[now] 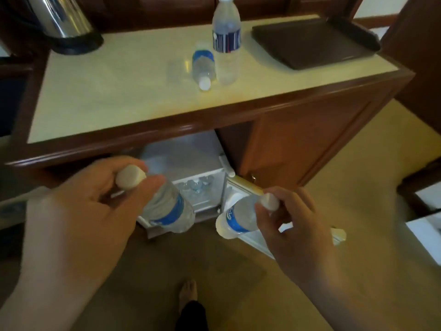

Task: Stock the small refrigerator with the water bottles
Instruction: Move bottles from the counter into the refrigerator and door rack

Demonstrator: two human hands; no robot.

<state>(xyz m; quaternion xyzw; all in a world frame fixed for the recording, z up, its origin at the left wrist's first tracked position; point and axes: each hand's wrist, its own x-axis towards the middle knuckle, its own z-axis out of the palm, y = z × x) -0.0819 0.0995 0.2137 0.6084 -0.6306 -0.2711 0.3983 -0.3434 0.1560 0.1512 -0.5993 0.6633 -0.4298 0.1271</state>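
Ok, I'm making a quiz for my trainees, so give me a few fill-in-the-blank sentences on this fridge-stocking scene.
1. Each hand, the left hand and the right hand, holds one water ____.
2. The small refrigerator under the counter has its door ____.
3. On the counter, the tall bottle stands upright and the small bottle beside it lies on its ____.
4. At the counter's left back corner stands a shiny metal ____.

Missing words: bottle; open; side; kettle

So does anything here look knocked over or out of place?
Only the small bottle lying on its side on the countertop, beside the tall bottle standing upright. No spill shows.
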